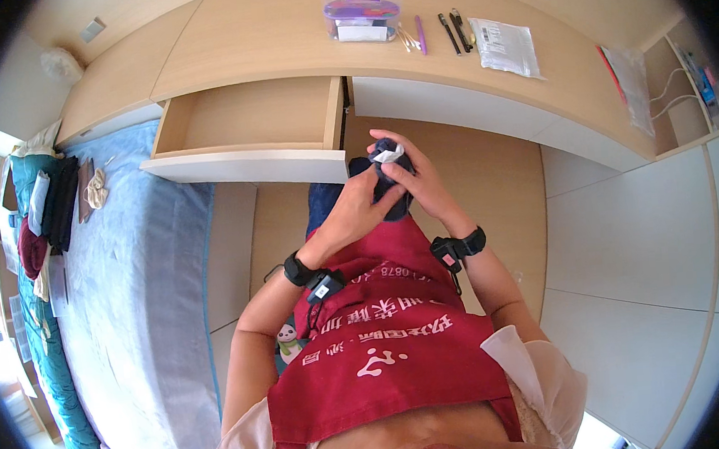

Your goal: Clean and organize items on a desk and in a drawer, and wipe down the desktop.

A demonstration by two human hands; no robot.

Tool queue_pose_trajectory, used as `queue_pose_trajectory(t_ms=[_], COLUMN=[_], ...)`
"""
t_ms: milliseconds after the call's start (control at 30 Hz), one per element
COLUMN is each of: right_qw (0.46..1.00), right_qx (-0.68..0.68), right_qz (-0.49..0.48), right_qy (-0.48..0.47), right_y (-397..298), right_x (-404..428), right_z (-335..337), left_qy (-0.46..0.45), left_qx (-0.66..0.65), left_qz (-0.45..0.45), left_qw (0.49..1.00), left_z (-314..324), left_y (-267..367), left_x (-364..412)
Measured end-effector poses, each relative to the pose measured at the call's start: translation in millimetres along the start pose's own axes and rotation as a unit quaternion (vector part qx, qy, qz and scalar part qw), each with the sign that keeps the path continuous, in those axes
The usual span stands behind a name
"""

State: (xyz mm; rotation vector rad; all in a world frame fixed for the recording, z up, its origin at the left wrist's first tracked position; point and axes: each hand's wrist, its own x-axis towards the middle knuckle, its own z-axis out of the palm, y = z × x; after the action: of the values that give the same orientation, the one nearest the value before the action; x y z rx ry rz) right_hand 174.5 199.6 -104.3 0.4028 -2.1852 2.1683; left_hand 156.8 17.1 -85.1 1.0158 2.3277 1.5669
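Note:
A dark navy fabric bundle point(399, 204), perhaps rolled socks, is held between both hands in front of the red apron point(379, 323). A white piece point(388, 154) shows at the top of the bundle; whether it is paper or cloth I cannot tell. My left hand point(353, 205) grips the near left side, its thumb and fingers against the fabric. Around the far and right side curls my right hand point(421, 173), with its thumb near the white piece. Just beyond my hands, on the left, a wooden drawer point(246, 165) is pulled out from the desk.
On the desk point(259, 37) stand a clear box with a purple lid point(362, 19), cotton swabs point(408, 38), a purple pen point(421, 35), black pens point(449, 33) and a white plastic packet point(505, 46). A bed with a blue blanket point(137, 259) lies left; white cabinets point(624, 256) stand right.

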Motion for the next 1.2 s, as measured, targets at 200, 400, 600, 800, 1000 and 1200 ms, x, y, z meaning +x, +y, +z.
queue_pose_trajectory(t_ms=[200, 400, 600, 800, 1000, 1200], right_qw=[0.998, 0.974, 0.844, 0.834, 0.851, 0.844], right_qx=[0.012, -0.09, -0.354, -0.414, -0.382, -0.387], right_qz=[-0.008, -0.063, -0.251, -0.209, -0.193, -0.209], right_qy=[0.059, 0.197, 0.314, 0.299, 0.306, 0.307], right_y=[-3, -19, -44, 1, 9, 11], right_x=[5, 34, 98, 134, 142, 141], right_z=[-33, -83, -151, -199, -188, -183], left_qy=[-0.134, -0.104, 0.034, 0.093, -0.046, -0.135], left_qx=[-0.047, -0.106, 0.266, 0.378, 0.434, 0.339], left_qz=[-0.092, -0.043, 0.108, 0.193, 0.075, 0.051], left_qw=[0.986, 0.988, 0.957, 0.901, 0.897, 0.929], left_z=[-9, -29, -106, -155, -172, -178], left_y=[14, 38, 17, -41, -62, -67], left_x=[39, 66, 140, 274, 319, 329])
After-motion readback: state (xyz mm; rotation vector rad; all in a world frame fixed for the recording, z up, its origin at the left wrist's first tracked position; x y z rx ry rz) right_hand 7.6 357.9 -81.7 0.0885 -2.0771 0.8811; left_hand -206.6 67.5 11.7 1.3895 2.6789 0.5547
